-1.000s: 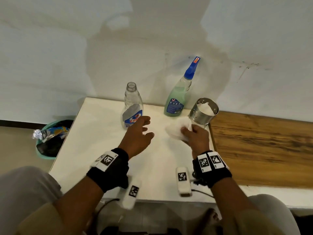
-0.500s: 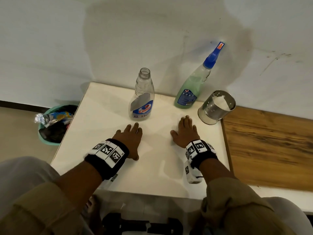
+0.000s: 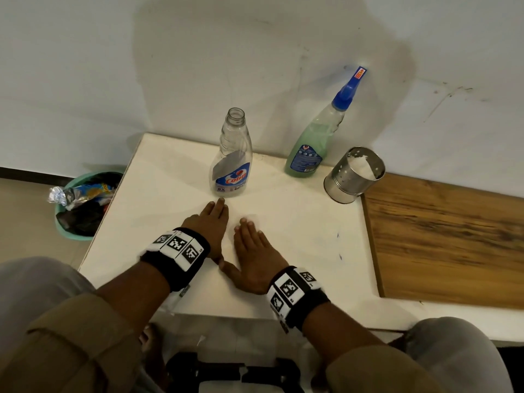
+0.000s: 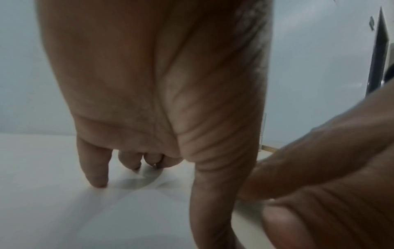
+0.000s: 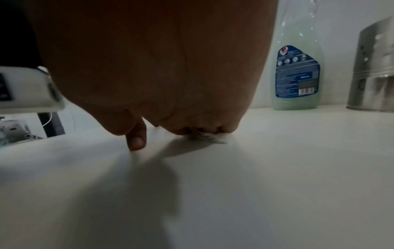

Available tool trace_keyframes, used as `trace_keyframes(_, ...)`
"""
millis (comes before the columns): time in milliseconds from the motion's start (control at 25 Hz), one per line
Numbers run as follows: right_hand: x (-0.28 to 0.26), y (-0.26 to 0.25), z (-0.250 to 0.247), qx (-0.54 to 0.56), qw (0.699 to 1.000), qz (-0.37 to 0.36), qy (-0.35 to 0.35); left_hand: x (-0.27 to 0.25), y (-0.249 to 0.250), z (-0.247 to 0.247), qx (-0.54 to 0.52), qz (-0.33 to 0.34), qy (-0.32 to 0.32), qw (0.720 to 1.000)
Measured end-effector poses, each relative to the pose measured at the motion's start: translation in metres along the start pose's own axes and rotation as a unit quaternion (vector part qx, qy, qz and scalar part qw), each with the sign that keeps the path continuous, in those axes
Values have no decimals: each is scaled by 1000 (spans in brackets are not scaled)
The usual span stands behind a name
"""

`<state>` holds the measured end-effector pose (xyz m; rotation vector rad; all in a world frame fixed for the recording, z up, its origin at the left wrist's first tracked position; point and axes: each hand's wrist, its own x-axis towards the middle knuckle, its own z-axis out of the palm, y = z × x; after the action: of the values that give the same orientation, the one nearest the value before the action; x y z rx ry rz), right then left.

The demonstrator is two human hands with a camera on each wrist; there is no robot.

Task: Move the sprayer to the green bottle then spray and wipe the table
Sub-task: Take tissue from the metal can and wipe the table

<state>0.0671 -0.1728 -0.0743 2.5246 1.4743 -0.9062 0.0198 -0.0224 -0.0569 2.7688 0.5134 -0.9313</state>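
The green bottle [image 3: 307,148] stands at the back of the white table [image 3: 312,245] with the blue sprayer [image 3: 347,92] screwed on; its label shows in the right wrist view [image 5: 297,75]. A clear bottle [image 3: 231,163] without a cap stands to its left. My left hand [image 3: 212,219] lies flat on the table just in front of the clear bottle, fingers straight [image 4: 95,175]. My right hand [image 3: 252,248] lies flat beside it, thumbs touching, and presses a white tissue [image 5: 215,137] under its fingers.
A perforated metal cup [image 3: 354,174] holding white tissue stands right of the green bottle. A wooden board [image 3: 442,236] adjoins the table on the right. On the floor at the left is a green bin [image 3: 85,205] full of rubbish. The wall runs close behind the bottles.
My right hand has slid left across the table with the tissue under it, from below the green bottle to beside my left hand. The left hand has stayed flat on the table.
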Motion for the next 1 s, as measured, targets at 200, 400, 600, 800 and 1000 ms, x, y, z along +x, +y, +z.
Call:
trace_keyframes(200, -12, 57, -13, -25, 998, 57, 0, -2, 2, -4, -4, 3, -5, 1000)
trace_keyframes(400, -16, 117, -24, 63, 971, 232, 23, -3, 1, -4, -5, 5, -8, 1000)
trace_keyframes(600, 31, 93, -51, 130, 953, 268, 44, -2, 1, -2, -11, 5, 4, 1000)
trace_keyframes(800, 58, 45, -61, 26, 988, 152, -5, 1, 2, -3, -7, 6, 7, 1000)
trace_keyframes(1000, 7, -14, -6, -27, 999, -13, -16, 2, -2, -2, -19, 15, -1, 1000)
